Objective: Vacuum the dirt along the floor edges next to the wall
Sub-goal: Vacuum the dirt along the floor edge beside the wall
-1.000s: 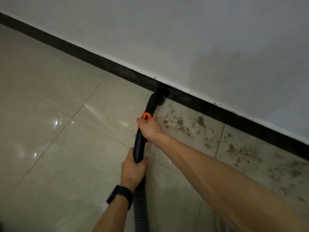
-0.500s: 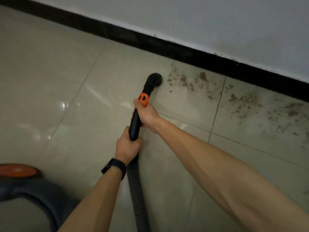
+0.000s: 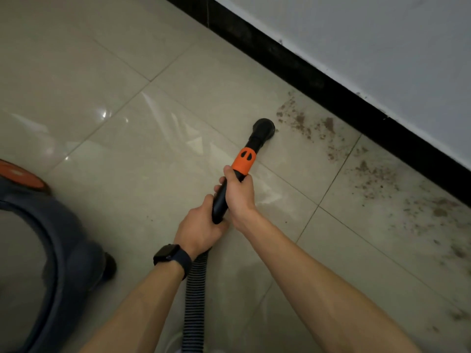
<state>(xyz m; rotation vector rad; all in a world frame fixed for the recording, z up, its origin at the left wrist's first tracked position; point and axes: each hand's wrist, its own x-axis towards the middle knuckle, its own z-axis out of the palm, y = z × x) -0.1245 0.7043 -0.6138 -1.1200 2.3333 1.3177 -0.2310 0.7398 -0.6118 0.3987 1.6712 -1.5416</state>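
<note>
With my right grip (image 3: 238, 197) clenched round the vacuum pipe (image 3: 219, 202) nearer the skirting board (image 3: 305, 72) and my left grip (image 3: 198, 225) clenched round it farther back, the pipe points at that board, and the dirt (image 3: 303, 123) lies just beyond its nozzle (image 3: 263, 127), along the board.

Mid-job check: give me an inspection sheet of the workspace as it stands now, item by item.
Surface: glossy beige floor tiles; brown dirt scattered along the baseboard, right of the nozzle.
Job's things: black vacuum wand with orange collar; its round nozzle is at the floor, apart from the baseboard.
Clutter: nothing seen.
Hands: left hand grips the wand's rear end; right hand grips it behind the orange collar.
Cables: ribbed hose runs from the wand to the bottom edge; no power cord seen.
Surroundings: white wall above the baseboard; dark vacuum body at left; wristwatch on the left wrist.
</note>
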